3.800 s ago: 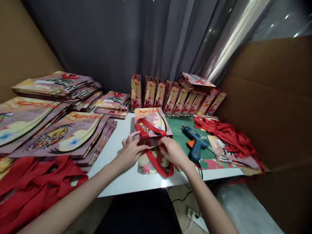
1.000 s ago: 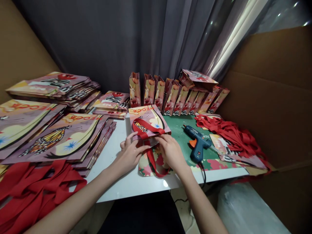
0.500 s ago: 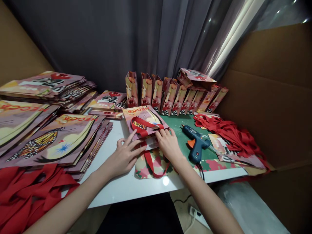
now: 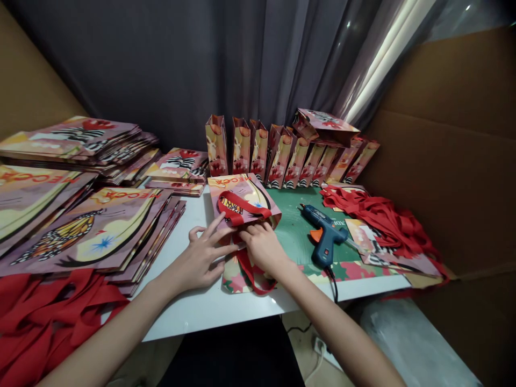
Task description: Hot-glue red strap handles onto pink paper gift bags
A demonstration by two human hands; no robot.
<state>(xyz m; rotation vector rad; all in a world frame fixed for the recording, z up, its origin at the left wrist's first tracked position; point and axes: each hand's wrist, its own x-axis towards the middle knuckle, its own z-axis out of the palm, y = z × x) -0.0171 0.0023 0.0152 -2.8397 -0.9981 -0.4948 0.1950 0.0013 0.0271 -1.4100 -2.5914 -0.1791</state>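
Note:
In front of me a paper gift bag (image 4: 242, 185) with a butterfly print lies on its side, its mouth toward me. One red ribbon handle (image 4: 245, 203) loops over its upper face, and another red ribbon (image 4: 250, 274) hangs from the mouth over the camouflage-patterned mat edge. My left hand (image 4: 205, 255) rests at the left of the mouth, fingers spread and touching the bag's edge. My right hand (image 4: 264, 247) is at the opening, its fingers bent and pressed down inside the rim; the fingertips are partly hidden. A blue glue gun (image 4: 324, 234) lies to the right on the green mat (image 4: 290, 209).
Flat bags (image 4: 97, 231) are stacked at the left, with red ribbons (image 4: 52, 322) in front. Several upright bags (image 4: 280, 156) stand along the curtain (image 4: 181, 70). More red ribbons (image 4: 379, 220) lie at the right by a cardboard wall (image 4: 439, 156). The glue gun's cord (image 4: 334, 282) drops over the table edge.
My right hand has moved left along the bag's mouth, from its right corner toward the middle. My left hand has stayed nearly in place, and the bag has shifted only slightly.

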